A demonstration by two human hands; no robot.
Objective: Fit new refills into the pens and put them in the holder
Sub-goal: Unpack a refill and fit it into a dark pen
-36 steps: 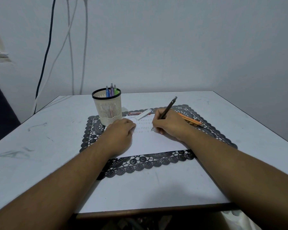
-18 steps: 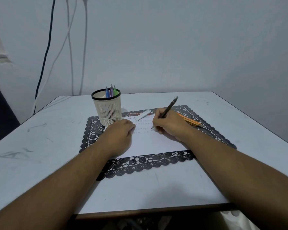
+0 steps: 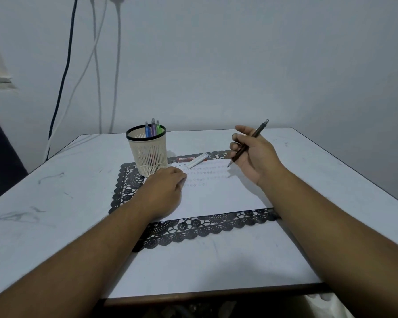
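My right hand (image 3: 254,154) holds a dark pen (image 3: 248,143) lifted above the white paper (image 3: 218,196), tip pointing down toward the sheet. My left hand (image 3: 164,191) rests on the paper's left edge with its fingers curled under. A cream mesh holder (image 3: 147,153) with a black rim stands just beyond the left hand. It contains three pens (image 3: 152,129): blue, purple and green. A white refill case (image 3: 197,160) and a red one (image 3: 184,159) lie at the paper's far edge.
A black lace mat (image 3: 193,228) lies under the paper on the white table (image 3: 55,203). Cables (image 3: 97,65) hang down the wall at the back left. The table's front edge (image 3: 205,294) is near my body.
My right hand has lifted the pen off the paper and moved up and to the right. The left hand has stayed on the paper.
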